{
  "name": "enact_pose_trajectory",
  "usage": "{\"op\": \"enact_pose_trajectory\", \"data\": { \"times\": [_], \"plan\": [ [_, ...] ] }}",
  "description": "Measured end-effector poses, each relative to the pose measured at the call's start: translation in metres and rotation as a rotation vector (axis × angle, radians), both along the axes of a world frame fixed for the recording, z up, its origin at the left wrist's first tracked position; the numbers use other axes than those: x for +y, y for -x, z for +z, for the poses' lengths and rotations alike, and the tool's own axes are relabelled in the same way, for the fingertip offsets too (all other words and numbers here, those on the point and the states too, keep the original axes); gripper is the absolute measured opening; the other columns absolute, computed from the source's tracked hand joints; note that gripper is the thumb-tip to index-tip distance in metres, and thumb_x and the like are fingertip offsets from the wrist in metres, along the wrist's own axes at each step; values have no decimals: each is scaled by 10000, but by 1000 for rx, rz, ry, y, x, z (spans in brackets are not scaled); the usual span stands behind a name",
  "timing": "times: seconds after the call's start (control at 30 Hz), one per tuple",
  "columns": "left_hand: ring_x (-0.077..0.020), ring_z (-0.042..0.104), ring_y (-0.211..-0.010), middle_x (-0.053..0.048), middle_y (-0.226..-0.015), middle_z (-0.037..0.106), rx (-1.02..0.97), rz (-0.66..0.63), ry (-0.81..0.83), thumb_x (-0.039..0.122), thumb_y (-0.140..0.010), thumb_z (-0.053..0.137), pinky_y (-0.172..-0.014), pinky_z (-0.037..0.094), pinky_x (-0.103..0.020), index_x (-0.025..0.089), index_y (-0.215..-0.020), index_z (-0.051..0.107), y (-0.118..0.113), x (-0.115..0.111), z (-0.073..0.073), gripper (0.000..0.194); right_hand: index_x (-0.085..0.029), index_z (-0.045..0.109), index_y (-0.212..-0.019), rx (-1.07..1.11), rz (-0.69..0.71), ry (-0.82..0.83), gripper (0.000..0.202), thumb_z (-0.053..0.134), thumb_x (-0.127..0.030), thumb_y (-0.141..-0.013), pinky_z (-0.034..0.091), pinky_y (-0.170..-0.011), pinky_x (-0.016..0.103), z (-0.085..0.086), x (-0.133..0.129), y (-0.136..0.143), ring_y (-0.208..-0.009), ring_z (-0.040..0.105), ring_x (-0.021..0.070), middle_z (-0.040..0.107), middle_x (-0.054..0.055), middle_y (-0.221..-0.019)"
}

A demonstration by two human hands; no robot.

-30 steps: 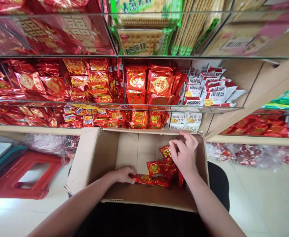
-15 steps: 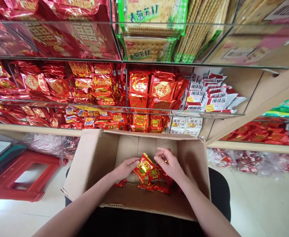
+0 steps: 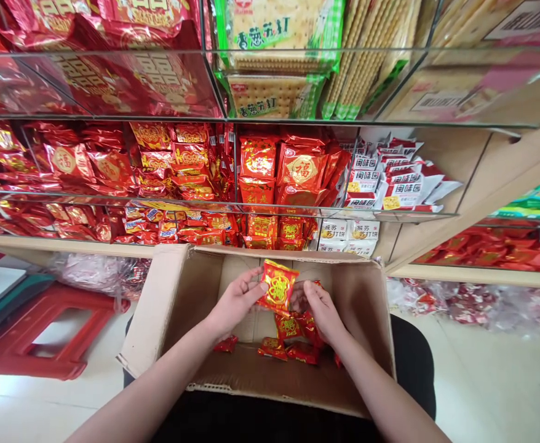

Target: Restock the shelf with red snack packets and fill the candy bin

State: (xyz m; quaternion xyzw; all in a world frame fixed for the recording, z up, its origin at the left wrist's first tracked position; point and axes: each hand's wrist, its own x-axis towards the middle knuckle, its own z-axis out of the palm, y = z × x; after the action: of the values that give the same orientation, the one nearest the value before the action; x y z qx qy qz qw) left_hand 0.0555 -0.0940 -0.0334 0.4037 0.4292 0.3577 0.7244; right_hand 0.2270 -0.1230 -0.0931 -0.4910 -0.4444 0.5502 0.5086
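Observation:
A red and gold packet (image 3: 278, 288) is held up over the open cardboard box (image 3: 152, 307), pinched at its left edge by my left hand (image 3: 237, 303). Just right of that packet is my right hand (image 3: 321, 307), fingers bent; whether they touch the packet or grip anything is unclear. Several similar red packets (image 3: 302, 352) lie in the box below the hands, and another small packet (image 3: 226, 344) lies further left inside it.
Behind the box rise shelves with clear dividers (image 3: 251, 208), full of red packets and white packets (image 3: 350, 231). A red plastic stool (image 3: 43, 332) stands at the left. Plastic bags (image 3: 473, 301) lie under the right shelf.
My left hand has raised its packet a little, up and to the right, and turned it more upright. My right hand's fingers have come down and curled beside it.

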Motion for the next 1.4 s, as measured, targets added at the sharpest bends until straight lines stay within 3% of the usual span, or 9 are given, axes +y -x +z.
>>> {"op": "enact_pose_trajectory", "data": {
  "times": [0.17, 0.3, 0.47, 0.6, 0.67, 0.87, 1.13, 1.4],
  "plan": [
    [-132, 591, -705, -52, -848, 617, -159, 164, 102, 148, -704, 572, -632, 500, -262, 148, -815, 561, -6, 16, 13, 111, -158, 512, -764, -50, -36, 124, 407, 348, -530, -779, 380, -471, 225, -9, 5, 0, -499, 493, 107, 551, 20, -621],
    [-101, 587, -637, -53, -822, 622, -208, 247, 229, 139, -714, 562, -600, 509, -225, 131, -760, 562, -18, 21, 21, 47, -179, 531, -740, -492, 110, 23, 336, 354, -457, -803, 397, -551, 239, -14, 2, 0, -577, 531, 125, 580, 17, -649],
    [-144, 609, -703, -84, -816, 624, -208, 231, 222, 94, -731, 528, -629, 525, -240, 102, -754, 556, -42, 24, 45, 37, -204, 568, -837, -1047, 410, -100, 181, 465, -333, -764, 381, -625, 256, -20, -8, 0, -736, 564, 168, 623, 35, -782],
    [-221, 584, -863, -139, -878, 607, -208, 165, 290, 26, -764, 431, -672, 527, -274, 63, -789, 540, -69, 43, 64, 117, -198, 585, -837, -1130, 483, -79, 203, 499, -349, -734, 378, -605, 271, -23, -12, -1, -750, 574, 201, 629, 61, -796],
    [-235, 570, -889, -150, -869, 599, -152, 206, 385, -14, -765, 382, -657, 528, -286, 49, -810, 527, -85, 57, 67, 164, -193, 587, -831, -1145, 496, -67, 212, 505, -359, -727, 380, -594, 269, -22, -12, -3, -746, 579, 203, 632, 66, -799],
    [-155, 565, -818, -62, -827, 578, -72, 360, 445, -57, -765, 337, -653, 506, -280, 104, -835, 509, -132, 95, 48, 246, -177, 582, -845, -1188, 492, -35, 215, 505, -335, -722, 395, -606, 276, -15, -11, -9, -771, 582, 212, 631, 86, -835],
    [-82, 529, -679, -26, -881, 541, -81, 569, 359, 168, -796, 465, -552, 468, -212, 132, -943, 511, -164, 128, 19, 159, -167, 587, -836, -1199, 517, -30, 235, 525, -347, -698, 421, -625, 289, -16, -10, -10, -789, 584, 227, 633, 100, -847],
    [-55, 507, -621, -3, -825, 537, -207, 674, 275, 49, -765, 469, -508, 450, -165, 130, -897, 505, -177, 129, 9, 158, -161, 587, -874, -1194, 545, -8, 288, 516, -376, -696, 432, -657, 306, -17, -7, -12, -815, 576, 240, 624, 109, -873]
  ]
}}
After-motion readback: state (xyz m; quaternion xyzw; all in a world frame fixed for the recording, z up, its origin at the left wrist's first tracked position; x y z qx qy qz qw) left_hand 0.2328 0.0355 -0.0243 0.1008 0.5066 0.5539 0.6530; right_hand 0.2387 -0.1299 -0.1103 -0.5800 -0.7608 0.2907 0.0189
